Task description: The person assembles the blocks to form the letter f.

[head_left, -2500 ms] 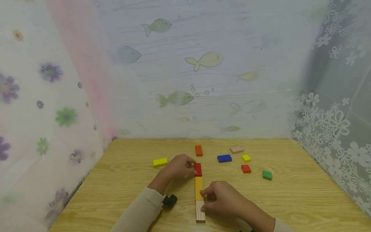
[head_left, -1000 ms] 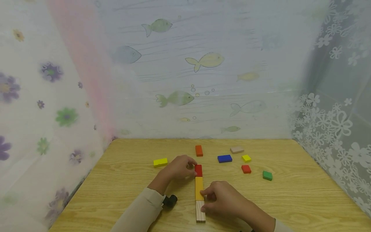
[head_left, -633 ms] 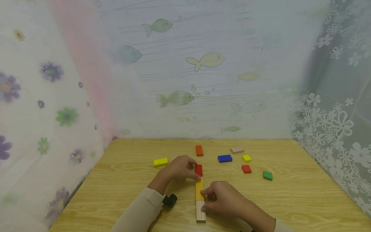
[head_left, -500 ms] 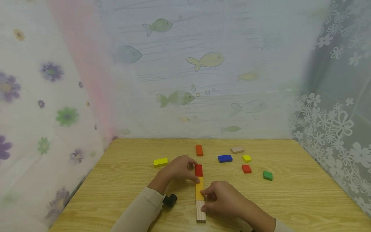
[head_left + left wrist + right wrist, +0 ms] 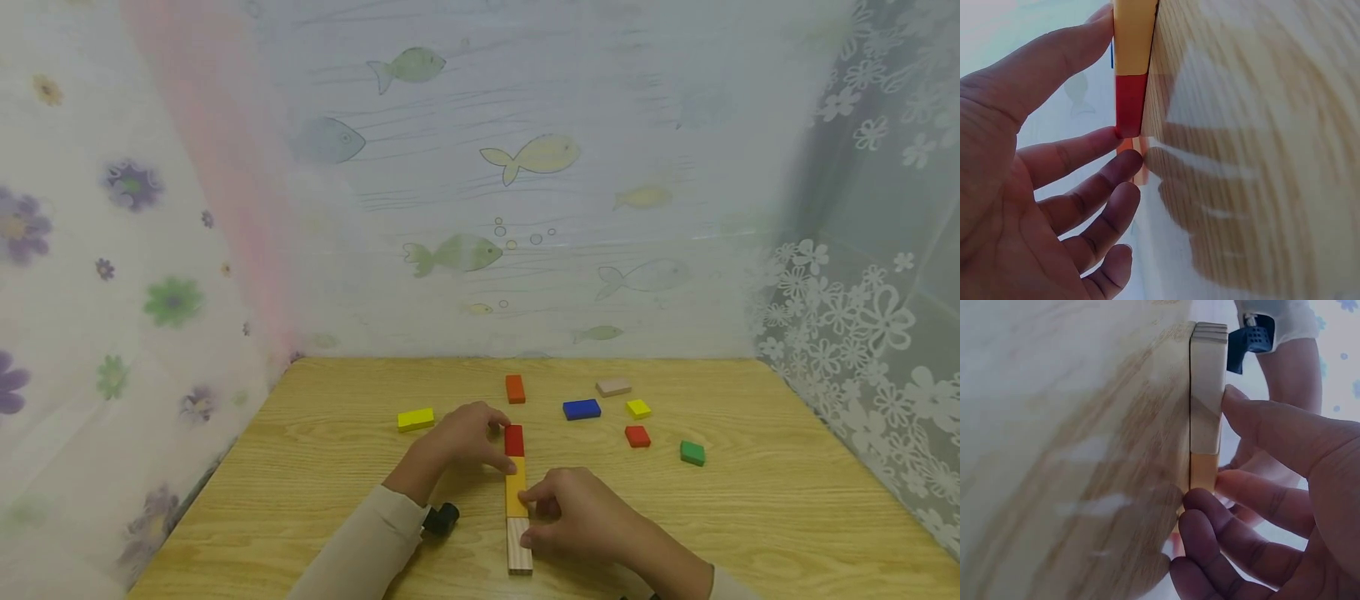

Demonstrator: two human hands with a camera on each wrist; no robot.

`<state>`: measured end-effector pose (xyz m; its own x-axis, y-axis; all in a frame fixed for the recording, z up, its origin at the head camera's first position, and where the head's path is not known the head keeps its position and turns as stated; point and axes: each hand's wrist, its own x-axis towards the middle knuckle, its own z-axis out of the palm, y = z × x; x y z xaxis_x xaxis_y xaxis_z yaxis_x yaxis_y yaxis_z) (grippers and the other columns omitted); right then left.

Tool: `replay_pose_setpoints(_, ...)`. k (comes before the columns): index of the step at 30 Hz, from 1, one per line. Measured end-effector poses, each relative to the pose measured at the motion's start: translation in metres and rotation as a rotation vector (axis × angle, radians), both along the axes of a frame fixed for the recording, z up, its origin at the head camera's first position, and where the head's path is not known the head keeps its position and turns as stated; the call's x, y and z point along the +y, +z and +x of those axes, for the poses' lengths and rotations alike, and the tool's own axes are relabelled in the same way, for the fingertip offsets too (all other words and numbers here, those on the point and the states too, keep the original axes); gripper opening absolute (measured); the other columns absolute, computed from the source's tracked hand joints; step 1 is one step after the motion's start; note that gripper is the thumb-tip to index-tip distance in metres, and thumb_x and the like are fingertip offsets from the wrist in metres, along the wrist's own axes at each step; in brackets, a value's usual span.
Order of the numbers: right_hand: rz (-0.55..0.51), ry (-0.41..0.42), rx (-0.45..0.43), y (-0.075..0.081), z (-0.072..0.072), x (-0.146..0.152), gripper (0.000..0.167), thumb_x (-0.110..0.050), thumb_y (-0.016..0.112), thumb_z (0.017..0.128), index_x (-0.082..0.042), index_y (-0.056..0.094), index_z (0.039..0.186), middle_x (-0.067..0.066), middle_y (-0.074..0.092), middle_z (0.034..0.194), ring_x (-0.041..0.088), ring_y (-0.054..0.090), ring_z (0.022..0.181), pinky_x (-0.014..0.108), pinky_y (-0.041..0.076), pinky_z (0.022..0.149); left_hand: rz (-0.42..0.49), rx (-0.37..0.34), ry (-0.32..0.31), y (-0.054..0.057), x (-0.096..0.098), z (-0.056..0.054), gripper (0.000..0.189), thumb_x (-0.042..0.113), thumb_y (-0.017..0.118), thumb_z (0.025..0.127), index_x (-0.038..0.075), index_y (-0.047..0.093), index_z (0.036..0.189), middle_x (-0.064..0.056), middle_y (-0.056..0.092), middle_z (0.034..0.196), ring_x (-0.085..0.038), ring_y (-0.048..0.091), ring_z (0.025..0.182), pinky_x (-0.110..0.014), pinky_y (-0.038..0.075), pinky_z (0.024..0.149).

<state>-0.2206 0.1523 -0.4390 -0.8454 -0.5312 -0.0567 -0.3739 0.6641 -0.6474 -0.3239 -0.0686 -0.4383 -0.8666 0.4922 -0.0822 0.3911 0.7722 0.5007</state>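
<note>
Three blocks form a straight row, end to end, on the table: a red block (image 5: 513, 441) farthest, an orange-yellow block (image 5: 517, 487) in the middle and a plain striped wood block (image 5: 519, 546) nearest. My left hand (image 5: 467, 435) reaches in from the left. Its index fingertip touches the red block's far end, and its thumb rests on the orange-yellow block; the other fingers spread loosely in the left wrist view. From the right, my right hand (image 5: 581, 512) touches the row, thumb on the plain block and index fingertip on the orange-yellow one, its other fingers loosely bent.
Loose blocks lie farther back on the wooden table (image 5: 300, 492): yellow (image 5: 416, 419), orange-red (image 5: 515, 389), blue (image 5: 582, 409), plain wood (image 5: 613, 387), small yellow (image 5: 638, 408), small red (image 5: 637, 436) and green (image 5: 692, 452). Printed curtains (image 5: 420, 192) enclose the table.
My left thumb has moved from the red block nearer, onto the orange-yellow block. The red block's far end has shifted slightly nearer since the first frame. My right hand has stayed in place.
</note>
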Motion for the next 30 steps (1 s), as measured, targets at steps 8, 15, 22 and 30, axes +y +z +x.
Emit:
replay_pose_setpoints(8, 0.005, -0.006, 0.003, 0.0010, 0.0020, -0.0007, 0.051, -0.042, 0.090, 0.079, -0.013, 0.079, 0.120, -0.014, 0.068, 0.090, 0.006, 0.058, 0.079, 0.023, 0.049, 0.069, 0.001, -0.008, 0.022, 0.0006, 0.0011, 0.0009, 0.076, 0.048, 0.095, 0.068, 0.015, 0.070, 0.132, -0.005, 0.066, 0.127, -0.025, 0.061, 0.117, -0.047, 0.050, 0.101)
replay_pose_setpoints(15, 0.002, -0.002, 0.013, 0.0014, 0.0035, -0.0020, 0.051, -0.043, 0.089, 0.079, -0.013, 0.079, 0.120, -0.014, 0.067, 0.089, 0.006, 0.058, 0.079, 0.023, 0.049, 0.069, 0.008, -0.017, 0.031, 0.0004, 0.0013, 0.0012, 0.076, 0.048, 0.095, 0.069, 0.015, 0.070, 0.133, -0.005, 0.066, 0.127, -0.025, 0.061, 0.116, -0.047, 0.050, 0.100)
replay_pose_setpoints(22, 0.007, -0.005, 0.024, 0.0021, 0.0043, -0.0025, 0.051, -0.043, 0.089, 0.078, -0.014, 0.079, 0.119, -0.014, 0.068, 0.091, 0.006, 0.058, 0.081, 0.023, 0.049, 0.071, 0.010, -0.023, 0.036, -0.0013, 0.0007, 0.0007, 0.076, 0.049, 0.095, 0.069, 0.017, 0.069, 0.133, -0.005, 0.065, 0.127, -0.024, 0.061, 0.115, -0.046, 0.050, 0.100)
replay_pose_setpoints(30, 0.014, 0.002, 0.041, 0.0018, 0.0036, -0.0018, 0.051, -0.043, 0.089, 0.079, -0.014, 0.079, 0.118, -0.014, 0.069, 0.092, 0.004, 0.059, 0.081, 0.023, 0.050, 0.072, -0.002, -0.009, 0.031, -0.0008, 0.0011, 0.0004, 0.076, 0.051, 0.094, 0.069, 0.018, 0.070, 0.133, -0.004, 0.066, 0.126, -0.023, 0.061, 0.114, -0.045, 0.051, 0.099)
